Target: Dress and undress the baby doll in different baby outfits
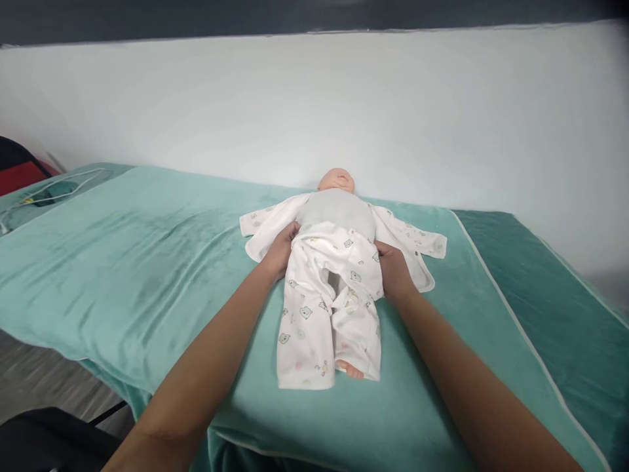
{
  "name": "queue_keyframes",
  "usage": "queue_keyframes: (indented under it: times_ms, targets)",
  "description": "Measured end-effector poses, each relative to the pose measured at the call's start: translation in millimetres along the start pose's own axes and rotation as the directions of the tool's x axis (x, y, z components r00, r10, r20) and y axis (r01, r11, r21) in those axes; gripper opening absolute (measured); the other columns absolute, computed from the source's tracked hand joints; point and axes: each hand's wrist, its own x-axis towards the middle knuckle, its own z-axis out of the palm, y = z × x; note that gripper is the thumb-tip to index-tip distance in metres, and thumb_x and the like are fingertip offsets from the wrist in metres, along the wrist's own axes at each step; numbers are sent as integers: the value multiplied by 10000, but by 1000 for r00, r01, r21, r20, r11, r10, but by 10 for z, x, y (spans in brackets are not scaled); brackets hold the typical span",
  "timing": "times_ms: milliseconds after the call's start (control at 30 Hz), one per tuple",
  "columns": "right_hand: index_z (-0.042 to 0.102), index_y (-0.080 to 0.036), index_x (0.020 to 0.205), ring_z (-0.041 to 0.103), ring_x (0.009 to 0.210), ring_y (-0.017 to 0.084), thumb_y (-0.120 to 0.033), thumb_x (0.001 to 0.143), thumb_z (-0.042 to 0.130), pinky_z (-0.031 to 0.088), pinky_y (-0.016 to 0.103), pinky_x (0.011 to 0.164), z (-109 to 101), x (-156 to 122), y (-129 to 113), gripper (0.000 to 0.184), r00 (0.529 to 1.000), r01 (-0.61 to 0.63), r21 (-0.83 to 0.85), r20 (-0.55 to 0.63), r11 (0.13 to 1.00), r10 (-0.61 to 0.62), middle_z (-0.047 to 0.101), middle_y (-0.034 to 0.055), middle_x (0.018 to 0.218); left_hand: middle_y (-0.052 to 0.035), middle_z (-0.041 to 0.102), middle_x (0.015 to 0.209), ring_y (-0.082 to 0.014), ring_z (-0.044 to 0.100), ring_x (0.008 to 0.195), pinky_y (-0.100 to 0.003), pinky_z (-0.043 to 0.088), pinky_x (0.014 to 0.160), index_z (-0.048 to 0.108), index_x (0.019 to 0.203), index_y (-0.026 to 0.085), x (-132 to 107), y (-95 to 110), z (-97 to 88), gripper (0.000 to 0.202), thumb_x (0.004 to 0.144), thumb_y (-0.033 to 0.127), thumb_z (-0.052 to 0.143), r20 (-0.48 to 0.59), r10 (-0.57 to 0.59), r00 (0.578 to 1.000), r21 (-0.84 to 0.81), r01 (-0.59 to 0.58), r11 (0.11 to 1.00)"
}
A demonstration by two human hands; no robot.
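A baby doll [337,179] lies on its back, head away from me, its trunk in a plain light-grey garment [337,208]. White patterned baby pants [307,314] cover its hips and legs; some toes show at the right cuff, while the left foot is hidden. At the left side of the waist, my left hand [282,249] is closed on the pants' edge. My right hand [393,267] grips the opposite side, its fingertips partly hidden by the cloth. Spread open under the doll is a white patterned baby jacket [407,239], sleeves out to both sides.
A light-green cloth [147,262] with some wrinkles covers the table, over a darker green one [550,282] at right. White wall [314,105] stands behind the doll's head. A pale cord [73,180] lies at far left, near a black and red object [22,167].
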Motion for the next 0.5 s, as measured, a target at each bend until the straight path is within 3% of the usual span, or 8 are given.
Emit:
queue_keyframes:
  times_ms: [133, 267, 400, 500]
  targets:
    - [622, -206, 794, 569, 750, 188, -308, 723, 586, 437, 287, 655, 14, -60, -32, 130, 998, -43, 75, -49, 996, 46, 667, 9, 773, 37, 573, 720, -145, 519, 732, -267, 442, 721, 534, 727, 195, -77, 50, -4, 169, 666, 290, 660, -64, 97, 993, 178, -84, 980]
    - [597, -225, 906, 619, 846, 200, -301, 734, 628, 490, 310, 737, 19, -92, -25, 190, 993, -18, 208, -112, 978, 42, 686, 40, 904, 22, 636, 807, -182, 562, 848, -291, 462, 815, 595, 794, 192, -131, 62, -25, 145, 682, 284, 614, -109, 152, 982, 348, -105, 931]
    - [598, -219, 908, 624, 865, 193, -342, 781, 638, 507, 326, 784, -34, -96, -51, 181, 974, 22, 191, -226, 981, 22, 668, 53, 914, -13, 686, 933, -195, 602, 940, -314, 472, 887, 646, 900, 186, -120, 5, -83, 218, 707, 280, 607, -166, 169, 972, 302, -113, 947]
    - [629, -223, 911, 612, 936, 197, -357, 814, 629, 502, 342, 850, -75, -133, -118, 165, 975, 133, 106, -193, 985, -111, 655, 51, 960, -49, 671, 1111, -202, 594, 1074, -334, 458, 972, 666, 973, 204, -103, -15, -130, 241, 763, 311, 613, -175, 209, 962, 235, -165, 958]
